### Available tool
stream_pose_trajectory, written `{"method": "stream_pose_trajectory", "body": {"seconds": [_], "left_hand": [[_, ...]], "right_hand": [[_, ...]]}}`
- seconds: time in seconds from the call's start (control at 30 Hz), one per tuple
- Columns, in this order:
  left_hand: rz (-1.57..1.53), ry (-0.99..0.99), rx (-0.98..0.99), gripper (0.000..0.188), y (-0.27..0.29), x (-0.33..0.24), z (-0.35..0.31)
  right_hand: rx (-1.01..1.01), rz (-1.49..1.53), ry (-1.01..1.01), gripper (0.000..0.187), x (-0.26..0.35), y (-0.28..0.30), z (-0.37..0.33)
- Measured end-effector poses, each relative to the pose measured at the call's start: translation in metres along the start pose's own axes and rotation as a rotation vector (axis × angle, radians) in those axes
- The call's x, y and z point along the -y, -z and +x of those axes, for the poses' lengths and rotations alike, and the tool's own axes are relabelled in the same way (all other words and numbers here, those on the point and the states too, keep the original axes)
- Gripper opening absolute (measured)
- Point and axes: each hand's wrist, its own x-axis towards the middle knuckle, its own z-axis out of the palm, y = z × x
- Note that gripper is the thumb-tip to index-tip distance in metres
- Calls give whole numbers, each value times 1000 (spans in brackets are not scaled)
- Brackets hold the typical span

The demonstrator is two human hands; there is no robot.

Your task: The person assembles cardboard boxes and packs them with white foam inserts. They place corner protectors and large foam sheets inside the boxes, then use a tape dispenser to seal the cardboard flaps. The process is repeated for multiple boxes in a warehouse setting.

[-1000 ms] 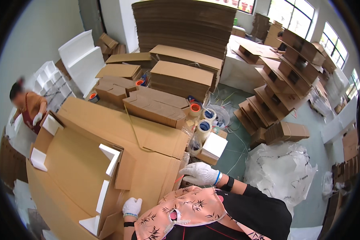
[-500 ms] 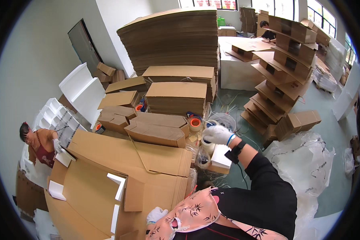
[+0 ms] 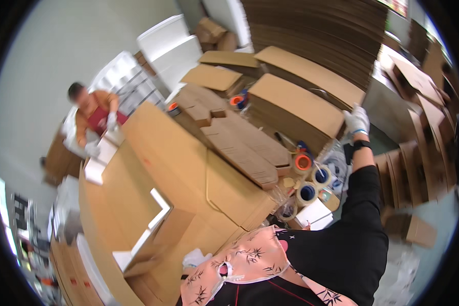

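Cardboard surface | right hand: fingers half-curled at stack, hold unclear | left hand: fingers unclear

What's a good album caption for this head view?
Gloved right hand at stacked cardboard, left hand near an open carton, co-worker beyond.

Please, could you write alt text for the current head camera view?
A person's gloved right hand reaches to the right end of stacked cardboard, while the gloved left hand is near a large open carton. Across the carton, a co-worker handles white pieces.
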Motion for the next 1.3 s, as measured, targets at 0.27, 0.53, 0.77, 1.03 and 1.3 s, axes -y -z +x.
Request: {"method": "stream_pose_trajectory", "body": {"seconds": [0.27,0.53,0.77,1.03,1.3], "left_hand": [[-43,27,83,59,11,-5,10],[-35,-13,110,63,9,-4,26],[-67,9,112,64,7,-2,18],[-55,-42,91,64,5,3,26],[-11,-154,33,60,14,6,15]], "right_hand": [[41,-294,4,54,-14,-54,63],[-182,-382,243,25,-44,-92,97],[-132,-259,165,27,-12,-56,65],[-613,125,484,23,-34,-10,28],[82,1489,32,21,96,98,-195]]}}
